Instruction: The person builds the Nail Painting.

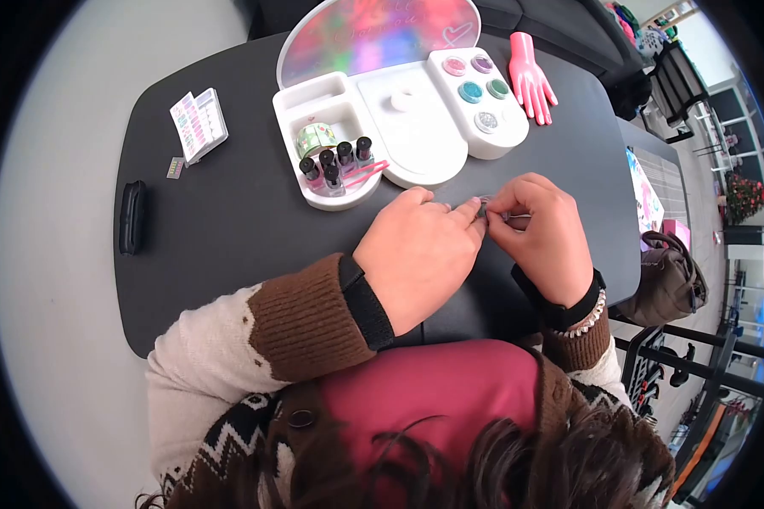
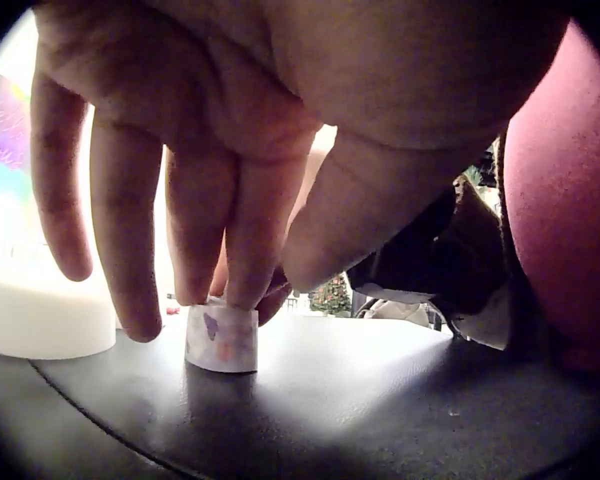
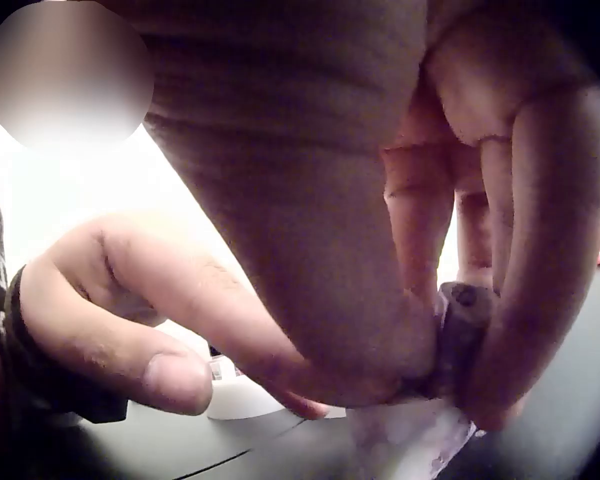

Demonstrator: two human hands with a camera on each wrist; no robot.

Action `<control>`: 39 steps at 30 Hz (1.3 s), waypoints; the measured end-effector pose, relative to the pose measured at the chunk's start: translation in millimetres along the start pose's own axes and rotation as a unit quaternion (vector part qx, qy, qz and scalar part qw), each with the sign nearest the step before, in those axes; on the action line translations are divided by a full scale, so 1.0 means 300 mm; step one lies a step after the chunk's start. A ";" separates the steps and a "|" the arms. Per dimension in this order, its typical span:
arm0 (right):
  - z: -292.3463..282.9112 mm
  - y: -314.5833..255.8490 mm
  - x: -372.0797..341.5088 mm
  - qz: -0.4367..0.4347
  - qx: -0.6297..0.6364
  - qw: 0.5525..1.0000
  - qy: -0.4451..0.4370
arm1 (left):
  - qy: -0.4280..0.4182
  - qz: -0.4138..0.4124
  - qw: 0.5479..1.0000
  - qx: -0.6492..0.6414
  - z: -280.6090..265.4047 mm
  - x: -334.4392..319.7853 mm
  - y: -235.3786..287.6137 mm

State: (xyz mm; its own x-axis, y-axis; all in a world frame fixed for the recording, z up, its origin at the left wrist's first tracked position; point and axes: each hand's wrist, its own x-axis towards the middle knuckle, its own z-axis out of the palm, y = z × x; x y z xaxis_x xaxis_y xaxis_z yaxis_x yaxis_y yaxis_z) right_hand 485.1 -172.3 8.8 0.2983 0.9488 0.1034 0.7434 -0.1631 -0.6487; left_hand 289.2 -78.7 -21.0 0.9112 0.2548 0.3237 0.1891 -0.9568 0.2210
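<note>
In the head view my left hand (image 1: 424, 250) reaches across the table with its fingers stretched out. The left wrist view shows two fingertips right at the top rim of a small white ring-shaped piece (image 2: 222, 342) with purple and orange prints. It stands on the dark table. My right hand (image 1: 542, 225) meets the left from the other side. Its thumb and finger pinch a small dark cylinder with a round hollow in its end (image 3: 464, 318), just above the printed white piece (image 3: 405, 440). Fingers hide much of both pieces in the head view.
Ahead stands a white vanity case (image 1: 412, 157) with a raised lid, nail polish bottles (image 1: 333, 161), pink tweezers (image 1: 367, 172), a patterned roll (image 1: 316, 138) and glitter pots (image 1: 471, 92). A pink model hand (image 1: 530, 81) lies right, a sticker booklet (image 1: 199, 125) and dark case (image 1: 132, 218) left.
</note>
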 end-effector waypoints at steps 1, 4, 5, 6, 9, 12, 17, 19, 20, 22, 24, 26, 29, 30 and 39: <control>-0.004 0.004 -0.001 -0.014 -0.024 1.000 -0.009 | -0.001 0.001 1.000 0.000 -0.001 0.000 0.002; -0.020 -0.010 0.005 -0.034 -0.066 0.997 -0.029 | -0.014 -0.001 1.000 0.001 -0.007 0.001 0.009; -0.026 -0.018 0.006 -0.042 -0.083 0.995 -0.040 | -0.029 0.000 1.000 0.005 -0.010 0.003 0.010; -0.028 -0.021 0.005 -0.043 -0.083 0.995 -0.041 | -0.043 0.001 0.999 0.010 -0.013 0.003 0.010; -0.039 -0.033 0.012 -0.060 -0.081 0.994 -0.048 | -0.047 0.004 0.999 0.021 -0.023 -0.002 0.008; -0.047 -0.045 0.019 -0.089 -0.107 0.988 -0.071 | -0.106 -0.006 0.994 0.013 -0.048 0.009 0.009; -0.018 -0.031 0.000 -0.072 -0.068 0.994 -0.036 | -0.121 -0.002 0.992 -0.020 -0.065 0.001 -0.006; -0.043 -0.047 -0.021 -0.110 -0.119 0.987 -0.017 | -0.110 -0.004 0.993 -0.041 -0.067 -0.005 -0.011; -0.056 -0.052 -0.036 -0.145 -0.168 0.975 0.000 | -0.099 -0.003 0.994 -0.046 -0.065 -0.008 -0.011; -0.062 -0.035 -0.058 -0.152 -0.173 0.973 -0.004 | -0.087 -0.001 0.995 -0.050 -0.056 -0.012 -0.012; -0.041 0.004 -0.066 -0.157 -0.195 0.968 -0.010 | -0.055 0.008 0.997 -0.048 -0.059 -0.006 -0.015; -0.035 0.014 -0.056 -0.165 -0.186 0.969 -0.006 | -0.107 -0.013 0.990 -0.091 -0.097 0.010 -0.021; -0.047 -0.003 -0.027 -0.172 -0.182 0.968 -0.011 | -0.097 -0.052 0.975 -0.195 -0.187 0.003 -0.041; -0.066 -0.003 -0.011 -0.176 -0.140 0.974 -0.028 | -0.036 -0.060 0.964 -0.258 -0.225 -0.008 -0.057; -0.042 -0.225 0.443 -0.337 0.016 0.936 -0.102 | 0.204 -0.286 0.903 -0.247 -0.349 -0.164 -0.387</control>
State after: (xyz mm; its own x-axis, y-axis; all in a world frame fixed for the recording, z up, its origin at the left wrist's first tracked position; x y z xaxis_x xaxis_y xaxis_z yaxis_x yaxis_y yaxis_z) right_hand 482.1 -38.6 75.9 -0.3542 0.8661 0.3529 0.7023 0.4955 -0.5112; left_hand 184.2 34.6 33.8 0.4864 0.8148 0.3154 0.3084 -0.4979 0.8106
